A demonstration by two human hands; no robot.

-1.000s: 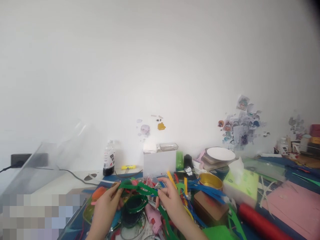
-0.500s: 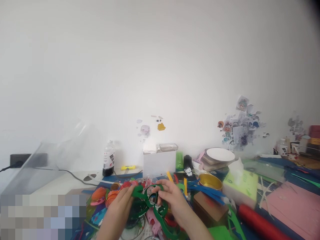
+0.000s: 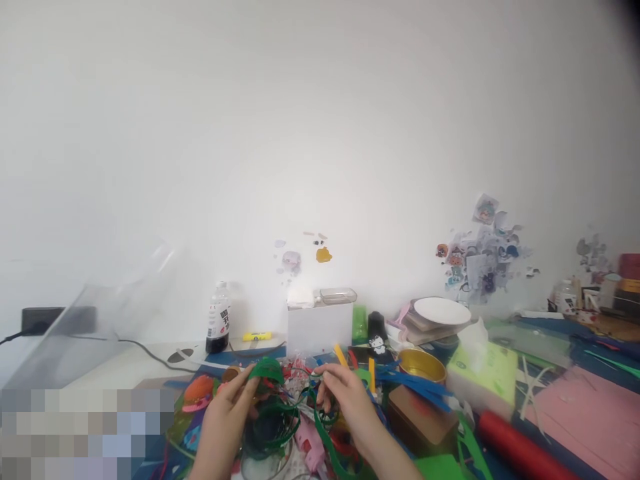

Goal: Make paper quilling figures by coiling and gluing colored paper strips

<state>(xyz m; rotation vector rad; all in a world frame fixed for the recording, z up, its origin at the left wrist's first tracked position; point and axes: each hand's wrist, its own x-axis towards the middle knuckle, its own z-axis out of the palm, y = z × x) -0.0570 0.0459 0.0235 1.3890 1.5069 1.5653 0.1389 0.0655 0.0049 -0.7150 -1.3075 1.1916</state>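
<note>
My left hand (image 3: 227, 417) pinches a bunched green foam strip (image 3: 267, 369) at its upper end, fingers closed on it. My right hand (image 3: 345, 400) grips the other part of the same green strip (image 3: 320, 413), which loops down between the hands over a pile of coloured foam scraps (image 3: 300, 427). Both hands hover low over the cluttered blue table, close together at the bottom centre of the view.
A gold tin (image 3: 421, 363), brown box (image 3: 417, 413), green tissue pack (image 3: 483, 373), red roll (image 3: 520, 450) and pink sheet (image 3: 585, 410) lie right. Behind stand a white box (image 3: 319, 327), dark bottle (image 3: 218, 320), white plate (image 3: 442, 309). A clear plastic sheet (image 3: 100, 313) leans at left.
The stretched green strip was gathered as my hands came together; now they have parted slightly, the left lifting a bunched end while the rest loops lower.
</note>
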